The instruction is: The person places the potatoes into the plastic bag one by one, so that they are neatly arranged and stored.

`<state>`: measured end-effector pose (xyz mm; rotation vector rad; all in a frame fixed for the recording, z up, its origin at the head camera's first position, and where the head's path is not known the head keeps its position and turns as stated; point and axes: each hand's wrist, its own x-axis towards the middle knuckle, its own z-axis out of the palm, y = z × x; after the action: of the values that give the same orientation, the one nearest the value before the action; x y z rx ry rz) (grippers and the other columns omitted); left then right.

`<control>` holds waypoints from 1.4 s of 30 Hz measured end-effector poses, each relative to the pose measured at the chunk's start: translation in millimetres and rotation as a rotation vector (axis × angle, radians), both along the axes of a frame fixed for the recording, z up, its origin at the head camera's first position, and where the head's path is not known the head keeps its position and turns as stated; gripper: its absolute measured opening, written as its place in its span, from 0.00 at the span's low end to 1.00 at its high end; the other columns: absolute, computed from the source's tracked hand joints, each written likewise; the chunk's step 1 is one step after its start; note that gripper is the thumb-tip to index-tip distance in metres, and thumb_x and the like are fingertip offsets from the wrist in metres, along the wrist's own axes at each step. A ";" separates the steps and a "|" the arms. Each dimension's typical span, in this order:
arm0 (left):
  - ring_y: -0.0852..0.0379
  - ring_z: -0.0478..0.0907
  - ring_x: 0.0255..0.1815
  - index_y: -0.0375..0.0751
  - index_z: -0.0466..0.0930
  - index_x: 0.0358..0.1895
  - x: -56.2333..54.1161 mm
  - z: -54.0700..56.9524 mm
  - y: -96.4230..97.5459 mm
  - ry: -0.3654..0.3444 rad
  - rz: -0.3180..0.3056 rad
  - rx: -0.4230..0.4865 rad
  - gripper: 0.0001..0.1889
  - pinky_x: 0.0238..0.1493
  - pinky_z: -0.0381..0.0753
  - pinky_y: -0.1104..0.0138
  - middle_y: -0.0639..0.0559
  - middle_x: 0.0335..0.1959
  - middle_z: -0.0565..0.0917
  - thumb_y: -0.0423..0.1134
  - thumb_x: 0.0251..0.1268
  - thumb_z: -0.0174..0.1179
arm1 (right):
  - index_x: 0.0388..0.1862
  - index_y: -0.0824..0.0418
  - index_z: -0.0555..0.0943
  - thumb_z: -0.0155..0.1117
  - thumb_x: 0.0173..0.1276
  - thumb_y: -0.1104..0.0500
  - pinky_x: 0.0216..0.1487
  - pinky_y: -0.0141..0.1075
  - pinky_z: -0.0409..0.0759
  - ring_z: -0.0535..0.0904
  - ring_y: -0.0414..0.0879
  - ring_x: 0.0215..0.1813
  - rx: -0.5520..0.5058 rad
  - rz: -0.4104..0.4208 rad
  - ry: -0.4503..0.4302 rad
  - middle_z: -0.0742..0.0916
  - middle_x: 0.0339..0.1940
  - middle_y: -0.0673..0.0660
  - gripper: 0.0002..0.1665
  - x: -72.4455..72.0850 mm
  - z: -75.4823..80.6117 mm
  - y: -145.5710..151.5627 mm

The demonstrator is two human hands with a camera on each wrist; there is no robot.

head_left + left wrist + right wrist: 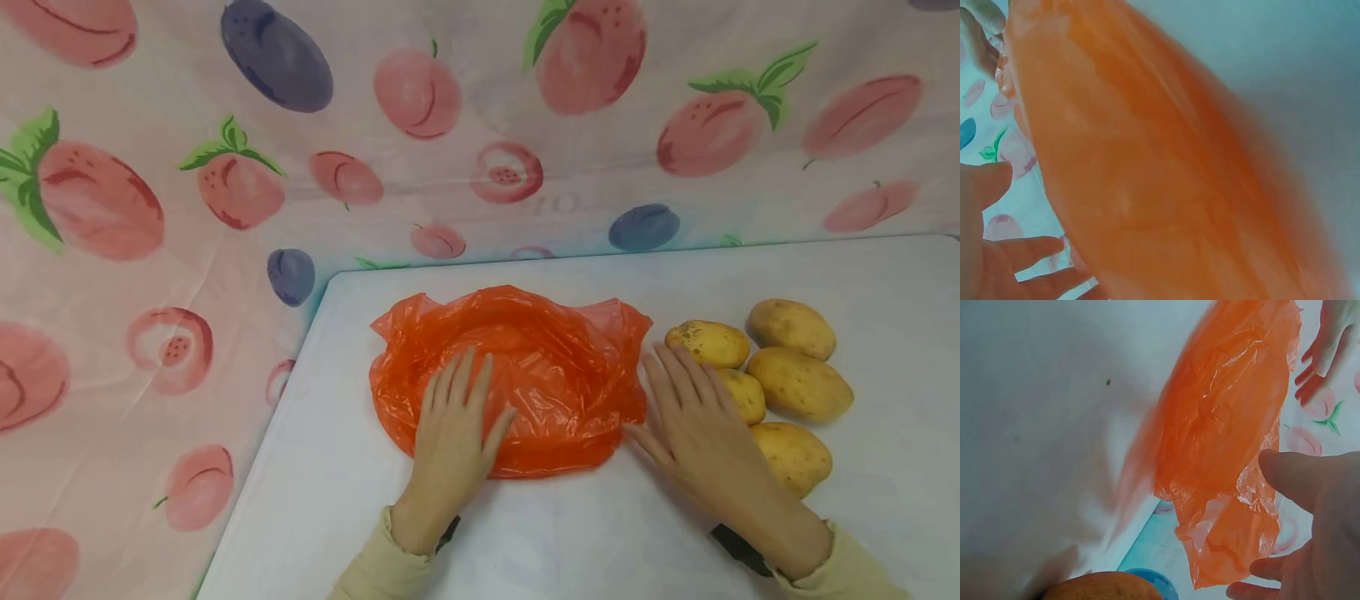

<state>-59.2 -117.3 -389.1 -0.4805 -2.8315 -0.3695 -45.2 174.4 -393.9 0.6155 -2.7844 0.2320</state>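
Observation:
An orange-red plastic bag (540,400) lies spread on the white table, its rim puffed up around a sunken middle. Over its left part my left hand (453,433) reaches with the fingers straight and slightly spread. My right hand (697,425) is at the bag's right edge, fingers extended, between the bag and the potatoes (798,385). Neither hand grips anything. In the left wrist view the bag (1129,162) fills the middle, with the left fingers beside its edge. The right wrist view has the bag (1229,412) near the right thumb (1291,475).
Several yellow potatoes sit grouped at the right of the table (600,542), one partly behind the right hand. A fruit-print cloth (480,100) hangs behind the table and down its left side. A potato (1104,586) shows at the bottom of the right wrist view.

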 end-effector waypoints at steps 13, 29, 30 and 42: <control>0.44 0.61 0.74 0.42 0.62 0.75 -5.7 2.9 -14.7 0.010 0.044 0.056 0.36 0.74 0.59 0.47 0.43 0.74 0.66 0.53 0.70 0.60 | 0.76 0.72 0.53 0.67 0.61 0.46 0.80 0.54 0.45 0.56 0.66 0.74 -0.010 -0.033 -0.019 0.63 0.75 0.72 0.56 -0.8 3.3 5.4; 0.43 0.65 0.71 0.41 0.66 0.73 -19.3 10.5 -37.6 0.032 0.122 0.091 0.33 0.73 0.62 0.46 0.42 0.71 0.69 0.48 0.67 0.63 | 0.76 0.72 0.55 0.69 0.59 0.50 0.77 0.57 0.49 0.59 0.67 0.72 -0.066 -0.041 -0.023 0.67 0.72 0.72 0.54 -5.6 2.3 13.8; 0.43 0.65 0.71 0.41 0.66 0.73 -20.3 10.7 -39.3 0.032 0.127 0.095 0.33 0.73 0.62 0.46 0.42 0.71 0.69 0.47 0.68 0.63 | 0.76 0.71 0.56 0.69 0.59 0.51 0.77 0.57 0.50 0.59 0.67 0.71 -0.074 -0.039 -0.020 0.67 0.72 0.72 0.53 -6.0 2.4 14.3; 0.41 0.66 0.69 0.38 0.69 0.70 -28.9 6.6 -56.2 0.086 0.154 0.106 0.31 0.71 0.64 0.46 0.40 0.68 0.71 0.43 0.67 0.65 | 0.76 0.67 0.56 0.74 0.58 0.52 0.68 0.66 0.59 0.59 0.68 0.70 -0.077 -0.108 -0.126 0.67 0.70 0.71 0.54 -5.8 5.6 18.6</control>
<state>-88.1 -173.4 -382.5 -0.2492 -2.7268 -0.4535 -51.0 193.0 -388.4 0.4451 -2.9028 0.3651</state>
